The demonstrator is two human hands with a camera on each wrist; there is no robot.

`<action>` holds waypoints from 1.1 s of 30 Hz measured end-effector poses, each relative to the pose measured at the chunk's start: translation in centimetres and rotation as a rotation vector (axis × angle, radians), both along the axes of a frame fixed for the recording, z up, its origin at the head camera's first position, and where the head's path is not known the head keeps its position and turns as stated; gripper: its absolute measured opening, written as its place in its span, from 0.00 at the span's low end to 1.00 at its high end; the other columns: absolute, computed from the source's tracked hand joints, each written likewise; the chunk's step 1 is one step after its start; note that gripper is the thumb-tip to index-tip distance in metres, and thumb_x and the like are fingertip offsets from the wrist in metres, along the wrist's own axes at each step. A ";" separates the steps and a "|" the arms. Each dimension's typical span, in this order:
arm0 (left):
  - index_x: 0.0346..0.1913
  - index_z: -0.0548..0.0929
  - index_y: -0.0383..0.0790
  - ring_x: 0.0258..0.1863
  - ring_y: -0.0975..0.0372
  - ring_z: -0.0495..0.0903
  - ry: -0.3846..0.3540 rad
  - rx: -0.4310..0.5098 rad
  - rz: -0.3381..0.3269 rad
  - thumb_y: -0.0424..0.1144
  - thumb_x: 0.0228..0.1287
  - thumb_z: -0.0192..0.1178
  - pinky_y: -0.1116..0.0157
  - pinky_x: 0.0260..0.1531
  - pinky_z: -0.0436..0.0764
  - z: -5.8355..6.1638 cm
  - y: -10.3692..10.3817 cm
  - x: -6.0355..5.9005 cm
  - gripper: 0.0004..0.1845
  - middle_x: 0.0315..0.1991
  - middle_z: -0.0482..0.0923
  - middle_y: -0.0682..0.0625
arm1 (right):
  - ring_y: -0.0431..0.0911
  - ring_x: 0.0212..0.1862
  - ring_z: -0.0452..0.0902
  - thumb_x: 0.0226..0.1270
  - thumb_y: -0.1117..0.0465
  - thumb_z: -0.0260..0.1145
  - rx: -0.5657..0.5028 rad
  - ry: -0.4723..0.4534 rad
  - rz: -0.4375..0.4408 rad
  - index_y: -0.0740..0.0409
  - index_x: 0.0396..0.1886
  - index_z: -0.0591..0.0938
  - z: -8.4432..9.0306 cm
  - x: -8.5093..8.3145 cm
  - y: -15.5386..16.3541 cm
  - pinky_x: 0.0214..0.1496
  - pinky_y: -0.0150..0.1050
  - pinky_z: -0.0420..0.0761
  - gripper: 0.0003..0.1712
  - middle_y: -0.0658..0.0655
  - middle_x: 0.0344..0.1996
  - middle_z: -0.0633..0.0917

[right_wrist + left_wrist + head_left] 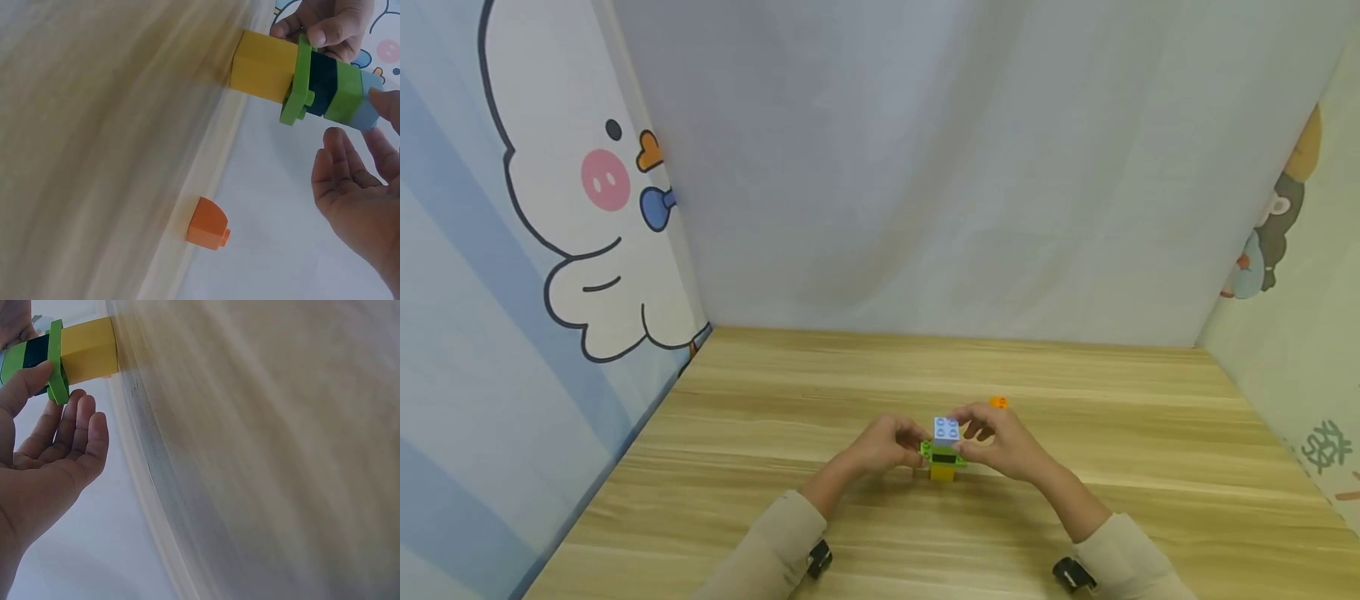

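A small tower of toy building blocks stands on the table. Its yellow block (264, 65) is at the bottom, with a flat green plate (55, 353) above. Higher up come a dark green block (322, 84), a lighter green block (344, 94) and a light blue block (947, 428) at the top, studs upward. My left hand (883, 443) pinches one end of the green plate between thumb and fingers. On the other side, my right hand (1006, 446) holds the light blue block by thumb and index finger, its other fingers extended.
An orange block (207, 225) with a curved side stands behind my right hand, partly hidden by it in the head view. The wood-grain table (760, 392) ends at a pale curtain (865, 208). Cartoon-printed fabric hangs at both sides.
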State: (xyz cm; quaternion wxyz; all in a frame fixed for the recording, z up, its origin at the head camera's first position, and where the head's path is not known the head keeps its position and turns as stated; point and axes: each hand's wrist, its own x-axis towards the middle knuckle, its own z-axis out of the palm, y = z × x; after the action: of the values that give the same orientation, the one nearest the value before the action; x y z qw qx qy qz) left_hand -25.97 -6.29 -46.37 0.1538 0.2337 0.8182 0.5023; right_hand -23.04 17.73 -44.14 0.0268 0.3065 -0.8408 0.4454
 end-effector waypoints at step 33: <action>0.49 0.86 0.25 0.39 0.60 0.84 -0.008 -0.024 0.019 0.22 0.54 0.72 0.63 0.45 0.86 -0.2 0.0 -0.1 0.17 0.42 0.87 0.41 | 0.59 0.50 0.80 0.68 0.66 0.72 0.048 -0.055 -0.069 0.70 0.62 0.80 -0.6 0.6 2.3 0.49 0.49 0.81 0.25 0.71 0.56 0.82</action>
State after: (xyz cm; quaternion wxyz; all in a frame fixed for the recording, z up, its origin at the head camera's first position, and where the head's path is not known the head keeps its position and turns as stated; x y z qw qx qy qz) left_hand -26.11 -6.32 -46.57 0.1550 0.2222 0.8258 0.4947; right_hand -22.42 20.03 -44.75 0.0114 0.2655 -0.8618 0.4321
